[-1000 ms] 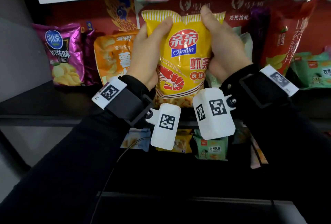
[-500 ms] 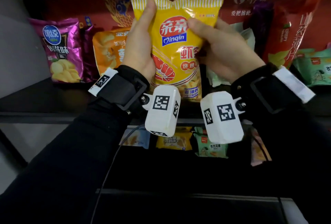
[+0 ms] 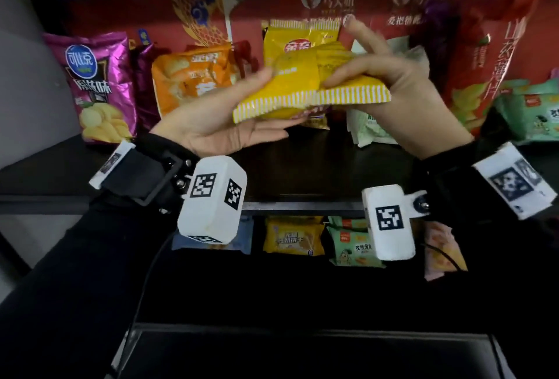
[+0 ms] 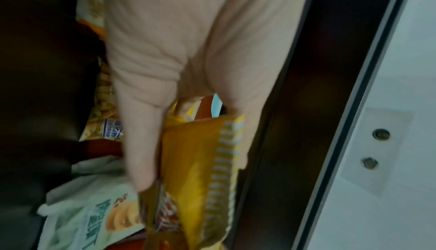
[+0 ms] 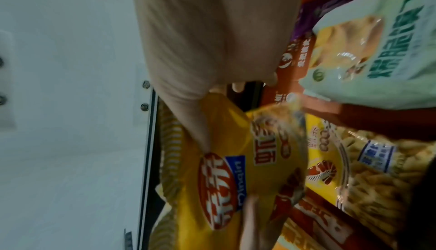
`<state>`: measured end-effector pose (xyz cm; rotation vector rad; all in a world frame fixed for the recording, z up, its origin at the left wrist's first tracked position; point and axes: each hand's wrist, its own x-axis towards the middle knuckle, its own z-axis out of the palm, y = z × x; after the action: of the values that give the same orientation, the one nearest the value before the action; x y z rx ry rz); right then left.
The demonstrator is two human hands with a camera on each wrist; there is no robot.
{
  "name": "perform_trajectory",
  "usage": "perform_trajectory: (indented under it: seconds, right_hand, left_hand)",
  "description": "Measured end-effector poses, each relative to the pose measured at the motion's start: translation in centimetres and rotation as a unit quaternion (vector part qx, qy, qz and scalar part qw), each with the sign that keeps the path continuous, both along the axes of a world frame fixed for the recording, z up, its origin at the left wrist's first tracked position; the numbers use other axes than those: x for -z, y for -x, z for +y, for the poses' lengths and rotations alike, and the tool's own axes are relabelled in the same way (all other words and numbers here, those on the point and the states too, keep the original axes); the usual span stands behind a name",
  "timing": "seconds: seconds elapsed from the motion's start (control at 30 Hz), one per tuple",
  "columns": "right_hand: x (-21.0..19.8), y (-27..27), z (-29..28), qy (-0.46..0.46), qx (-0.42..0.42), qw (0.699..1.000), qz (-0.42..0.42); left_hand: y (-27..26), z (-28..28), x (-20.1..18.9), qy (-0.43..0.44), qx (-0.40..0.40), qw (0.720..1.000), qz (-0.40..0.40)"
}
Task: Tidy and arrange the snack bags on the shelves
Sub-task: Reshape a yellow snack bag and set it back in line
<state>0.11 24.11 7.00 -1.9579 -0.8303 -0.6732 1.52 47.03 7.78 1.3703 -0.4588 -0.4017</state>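
Observation:
A yellow shrimp-cracker bag (image 3: 302, 88) lies tipped over flat in the air in front of the upper shelf, its striped top seam toward me. My left hand (image 3: 257, 100) is palm up under its left end, thumb pressed on top. My right hand (image 3: 363, 76) pinches the right end, index finger raised. The left wrist view shows the thumb on the yellow bag (image 4: 195, 170); the right wrist view shows its red logo (image 5: 224, 161). A second yellow bag of the same kind (image 3: 290, 36) stands upright just behind.
On the upper shelf (image 3: 302, 172) stand a purple chip bag (image 3: 96, 85), an orange bag (image 3: 193, 76), a pale green bag (image 3: 372, 130), a tall red bag (image 3: 490, 60) and green packs (image 3: 532, 115). Red boxes line the back. Small packs (image 3: 293, 238) lie on the lower shelf.
The yellow bag was upright with its front toward me; both hands have tipped it over flat and lowered it, which uncovers a second yellow bag behind.

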Motion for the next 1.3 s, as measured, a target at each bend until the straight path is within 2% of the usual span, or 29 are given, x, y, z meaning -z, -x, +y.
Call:
perform_trajectory:
  seconds: [0.07, 0.1, 0.13, 0.17, 0.2, 0.23, 0.27, 0.33, 0.4, 0.53, 0.6, 0.67, 0.73, 0.83, 0.9, 1.0, 1.1, 1.2, 1.3]
  right_hand:
    - [0.6, 0.0, -0.4, -0.104, -0.032, 0.992, 0.067]
    - [0.7, -0.1, -0.6, -0.196, -0.072, 0.971, 0.118]
    - [0.7, -0.3, -0.7, -0.28, -0.109, 0.935, 0.189]
    - [0.8, -0.5, -0.7, -0.324, -0.133, 0.899, 0.263]
    - [0.7, -0.6, -0.5, -0.325, -0.145, 0.877, 0.323]
    - [0.8, -0.6, -0.3, -0.296, -0.144, 0.873, 0.36]
    - [1.0, -0.8, 0.0, -0.262, -0.135, 0.881, 0.369]
    - [1.5, -1.1, 1.0, -0.227, -0.119, 0.904, 0.342]
    - [2.2, -1.3, 1.7, -0.24, -0.105, 0.917, 0.303]
    - [2.7, -1.7, 1.1, -0.204, -0.084, 0.931, 0.292]
    - [2.2, -1.7, 0.6, -0.189, -0.115, 0.919, 0.328]
    - [1.8, -1.7, 0.8, -0.22, -0.129, 0.907, 0.337]
    - [1.7, -1.7, 1.6, -0.267, -0.097, 0.907, 0.31]
    - [2.1, -1.9, 2.2, -0.312, -0.061, 0.903, 0.289]
    - [2.1, -2.1, 1.9, -0.294, -0.082, 0.898, 0.317]
    - [1.6, -2.0, 1.4, -0.274, -0.118, 0.884, 0.359]
    - [0.8, -2.1, 1.6, -0.312, -0.106, 0.888, 0.321]
    - [0.6, -2.1, 1.9, -0.31, -0.095, 0.899, 0.295]
    - [0.0, -2.1, 2.0, -0.295, -0.131, 0.896, 0.305]
  left_hand:
    - [-0.2, 0.0, 0.2, 0.017, -0.037, 0.999, -0.029]
    - [-0.3, -0.1, 0.4, 0.019, -0.052, 0.997, -0.05]
    - [-0.3, -0.2, 0.6, 0.019, -0.063, 0.995, -0.071]
    - [-0.3, -0.4, 0.8, 0.014, -0.07, 0.993, -0.091]
    - [-0.5, -0.6, 1.0, 0.004, -0.069, 0.992, -0.109]
    - [-0.5, -1.0, 1.1, -0.006, -0.065, 0.99, -0.122]
    - [-0.5, -1.4, 1.2, -0.008, -0.064, 0.99, -0.128]
    - [-0.7, -2.2, 1.4, 0.013, -0.081, 0.989, -0.12]
    - [-0.9, -2.6, 1.6, 0.019, -0.091, 0.99, -0.108]
    - [-1.2, -2.5, 2.0, -0.026, -0.087, 0.988, -0.126]
    - [-1.3, -2.2, 2.2, -0.034, -0.085, 0.985, -0.146]
    - [-1.3, -2.3, 2.3, -0.043, -0.066, 0.984, -0.158]
    - [-1.3, -2.7, 2.4, -0.034, -0.061, 0.986, -0.151]
    - [-1.8, -3.1, 2.7, 0.005, -0.103, 0.985, -0.137]
    - [-2.0, -3.1, 3.1, 0.02, -0.116, 0.985, -0.13]
    - [-2.2, -2.8, 3.1, -0.008, -0.112, 0.984, -0.138]
    - [-2.1, -2.8, 2.4, -0.018, -0.094, 0.984, -0.148]
    - [-2.1, -2.8, 1.7, 0.015, -0.136, 0.978, -0.156]
    - [-2.2, -2.8, 1.6, 0.028, -0.157, 0.974, -0.161]
